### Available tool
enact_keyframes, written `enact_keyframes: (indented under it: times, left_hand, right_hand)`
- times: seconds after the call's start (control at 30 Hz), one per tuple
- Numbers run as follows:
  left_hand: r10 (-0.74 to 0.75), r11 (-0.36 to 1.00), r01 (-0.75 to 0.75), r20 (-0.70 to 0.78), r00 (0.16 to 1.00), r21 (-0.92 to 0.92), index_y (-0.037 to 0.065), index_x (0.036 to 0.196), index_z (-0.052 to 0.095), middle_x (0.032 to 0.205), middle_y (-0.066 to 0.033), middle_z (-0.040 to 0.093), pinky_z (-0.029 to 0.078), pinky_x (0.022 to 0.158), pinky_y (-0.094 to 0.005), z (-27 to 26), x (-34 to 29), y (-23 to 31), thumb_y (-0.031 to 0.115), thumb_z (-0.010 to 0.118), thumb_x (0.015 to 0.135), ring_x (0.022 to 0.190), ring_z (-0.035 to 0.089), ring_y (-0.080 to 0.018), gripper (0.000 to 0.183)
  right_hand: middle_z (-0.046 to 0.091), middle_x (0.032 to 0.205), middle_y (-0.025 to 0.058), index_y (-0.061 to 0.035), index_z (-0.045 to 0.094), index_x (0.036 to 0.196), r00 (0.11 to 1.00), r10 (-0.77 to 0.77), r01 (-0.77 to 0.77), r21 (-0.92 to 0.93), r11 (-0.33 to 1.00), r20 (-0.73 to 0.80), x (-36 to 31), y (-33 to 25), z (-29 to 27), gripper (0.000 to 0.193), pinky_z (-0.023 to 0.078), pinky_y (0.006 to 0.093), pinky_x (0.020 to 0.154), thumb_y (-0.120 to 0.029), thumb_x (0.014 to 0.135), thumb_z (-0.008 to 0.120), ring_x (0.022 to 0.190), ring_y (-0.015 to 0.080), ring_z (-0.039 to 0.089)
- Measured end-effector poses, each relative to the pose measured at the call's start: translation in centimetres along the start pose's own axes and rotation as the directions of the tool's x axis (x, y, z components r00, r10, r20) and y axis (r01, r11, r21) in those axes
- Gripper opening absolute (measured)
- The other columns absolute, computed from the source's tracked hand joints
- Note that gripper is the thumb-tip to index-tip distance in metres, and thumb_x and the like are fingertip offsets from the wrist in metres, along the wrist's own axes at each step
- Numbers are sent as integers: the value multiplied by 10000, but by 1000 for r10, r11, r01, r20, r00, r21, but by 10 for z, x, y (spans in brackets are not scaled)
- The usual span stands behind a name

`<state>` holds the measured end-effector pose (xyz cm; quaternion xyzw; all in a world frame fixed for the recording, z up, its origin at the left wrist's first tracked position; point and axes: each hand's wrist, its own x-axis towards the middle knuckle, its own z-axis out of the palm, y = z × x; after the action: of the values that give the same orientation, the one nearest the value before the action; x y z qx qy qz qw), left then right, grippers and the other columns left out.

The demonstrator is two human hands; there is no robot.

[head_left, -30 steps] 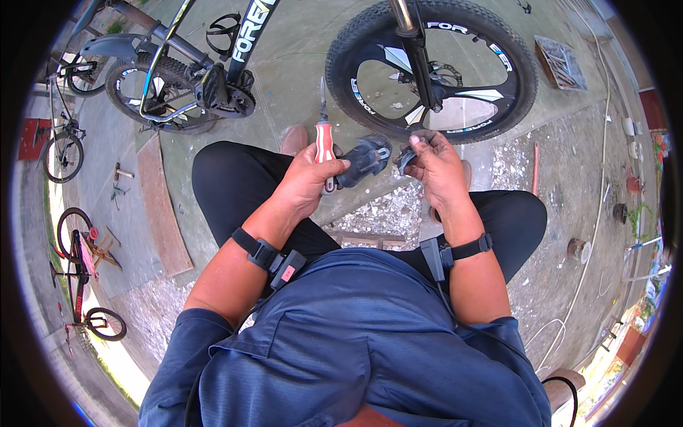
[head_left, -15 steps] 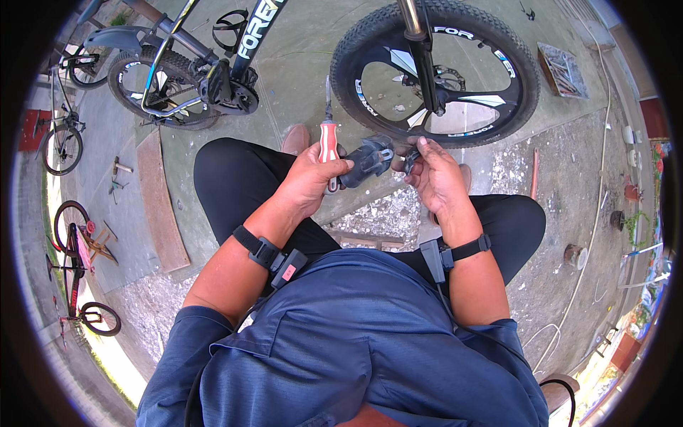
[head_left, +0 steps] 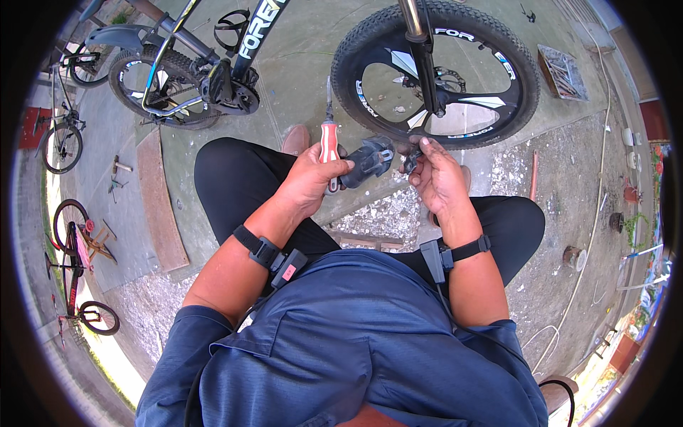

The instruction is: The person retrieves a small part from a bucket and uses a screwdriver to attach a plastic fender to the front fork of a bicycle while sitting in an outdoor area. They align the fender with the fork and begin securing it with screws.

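My left hand (head_left: pixel 307 183) is closed round a screwdriver (head_left: pixel 329 142) with a red and white handle, its shaft pointing away from me. The same hand also grips a dark, chunky plastic part (head_left: pixel 366 162) that sticks out to the right. Close to that part's right end, my right hand (head_left: pixel 440 181) pinches a small black piece (head_left: pixel 410 161), too small to name; a narrow gap separates the two. Just beyond my hands stands the bicycle's front wheel (head_left: pixel 343 85), with a knobbly tyre and black spokes.
The bicycle's frame (head_left: pixel 257 37) and rear wheel (head_left: pixel 162 89) lie beyond my left knee. A shallow tray (head_left: pixel 562 71) of tools rests at the far right. A hammer (head_left: pixel 122 165) and a brown board (head_left: pixel 162 206) are on the ground to the left, with other bicycles (head_left: pixel 64 146) farther off.
My right hand and the small black piece have shifted very slightly to the right. The left hand with the screwdriver and plastic part has barely moved.
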<state>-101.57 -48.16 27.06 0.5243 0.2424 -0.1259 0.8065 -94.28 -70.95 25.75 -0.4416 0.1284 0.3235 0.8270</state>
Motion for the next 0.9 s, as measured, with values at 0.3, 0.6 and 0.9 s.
enact_keyframes:
  times: [0.3, 0.6, 0.9]
  left_hand:
    - [16, 1000, -15, 24, 1000, -24, 47, 1017, 501, 833, -17, 557, 468, 637, -250, 0, 1, -1, 3, 690, 769, 736, 588, -119, 315]
    - [-42, 999, 41, 116, 992, 6, 39, 1017, 519, 860, -15, 558, 472, 705, -247, 3, -3, 4, -18, 673, 763, 782, 590, -116, 303]
    - [-52, 999, 52, 144, 988, 0, 40, 996, 531, 869, -12, 559, 462, 712, -242, 2, -4, 8, -10, 671, 748, 782, 579, -112, 289]
  right_hand:
    - [645, 870, 74, -75, 545, 1013, 1000, 8, -8, 3, 1000, 13, 1, 0, -4, 118, 417, 264, 536, -153, 926, 524, 672, 186, 625]
    - [568, 739, 45, -17, 581, 1005, 998, -52, 60, -367, 928, 32, 7, 11, -3, 148, 460, 250, 517, -110, 891, 567, 550, 152, 569]
    - [594, 742, 69, 5, 568, 1054, 996, 66, -60, -97, 993, 63, 8, 5, -10, 192, 447, 264, 449, -87, 897, 506, 548, 168, 585]
